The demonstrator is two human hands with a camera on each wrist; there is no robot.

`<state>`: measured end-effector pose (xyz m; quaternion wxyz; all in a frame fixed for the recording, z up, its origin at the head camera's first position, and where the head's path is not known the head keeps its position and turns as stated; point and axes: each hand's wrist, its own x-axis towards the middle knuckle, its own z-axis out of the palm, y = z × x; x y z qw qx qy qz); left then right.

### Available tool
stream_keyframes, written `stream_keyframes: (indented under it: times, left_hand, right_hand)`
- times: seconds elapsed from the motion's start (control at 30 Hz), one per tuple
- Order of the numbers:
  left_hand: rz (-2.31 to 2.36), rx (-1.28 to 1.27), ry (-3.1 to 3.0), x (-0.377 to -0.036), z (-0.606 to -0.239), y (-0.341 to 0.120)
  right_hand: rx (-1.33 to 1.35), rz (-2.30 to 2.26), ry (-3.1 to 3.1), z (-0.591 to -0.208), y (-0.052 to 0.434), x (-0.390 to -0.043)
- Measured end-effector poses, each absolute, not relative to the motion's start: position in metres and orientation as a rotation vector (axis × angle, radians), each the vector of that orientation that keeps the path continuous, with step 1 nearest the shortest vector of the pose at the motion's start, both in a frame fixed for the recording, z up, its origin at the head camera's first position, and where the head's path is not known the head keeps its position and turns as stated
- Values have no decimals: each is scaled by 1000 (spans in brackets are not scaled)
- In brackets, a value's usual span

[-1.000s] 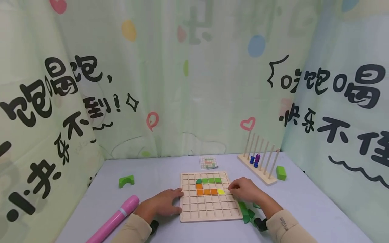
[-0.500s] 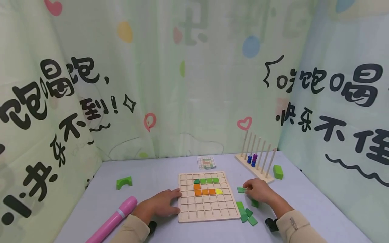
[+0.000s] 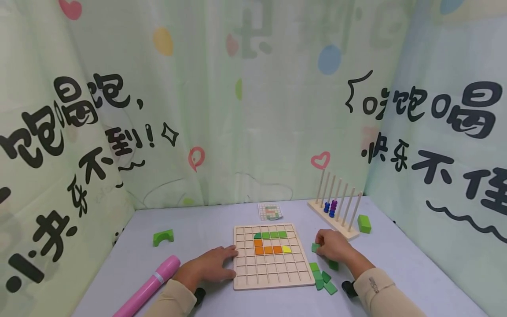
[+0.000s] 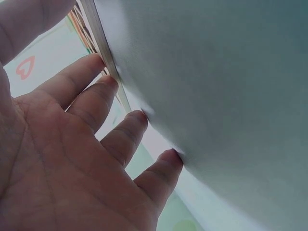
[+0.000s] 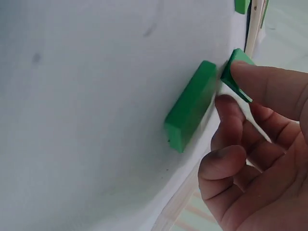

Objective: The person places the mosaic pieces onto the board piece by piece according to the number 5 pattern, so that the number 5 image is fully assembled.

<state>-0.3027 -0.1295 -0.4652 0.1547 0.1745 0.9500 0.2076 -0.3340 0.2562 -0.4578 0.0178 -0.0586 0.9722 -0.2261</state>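
Right hand (image 3: pixel 334 246) has come off the wooden grid board (image 3: pixel 273 268) and now sits to the board's right on the surface (image 3: pixel 206 229). A second ago its fingers were at the yellow tile (image 3: pixel 287 249) in the board; that tile now lies seated, at the right end of the orange row (image 3: pixel 269 249).

Right wrist view: thumb and fingers curled, pinching a small green tile (image 5: pixel 234 72) by its edge, tile tilted up off the surface. A second green tile (image 5: pixel 190 111) lies flat just beside it, untouched. Reading: one placement finished, next piece being picked from the loose green tiles (image 3: pixel 322 279) by the board's right edge.

Left hand (image 3: pixel 211 266) unchanged: fingers straight and spread, tips pressed on the surface against the board's left edge (image 4: pixel 103 53), steadying it. It holds nothing.

On the board: green row (image 3: pixel 273 235) above, orange pieces below with the yellow one.

Elsewhere: pattern card (image 3: pixel 270 211) behind the board, peg rack with blue and purple beads (image 3: pixel 336 211), green block (image 3: pixel 364 223) beside it, green arch block (image 3: pixel 163 237) at left, pink tube (image 3: pixel 148 286) near the left sleeve.
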Motion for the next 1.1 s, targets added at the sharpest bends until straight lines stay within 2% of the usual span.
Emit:
stream_keyframes:
  times: [0.23, 0.57, 1.1]
  left_hand:
    - [607, 617, 2738, -302, -466, -133]
    - [603, 590, 2731, -302, -465, -133]
    - [602, 555, 2730, -302, -464, -131]
  right_hand:
    - [-218, -820, 3010, -456, 251, -333]
    - [-274, -1089, 2815, -458, 228, -326]
    - [-427, -1115, 2715, -458, 199, -323]
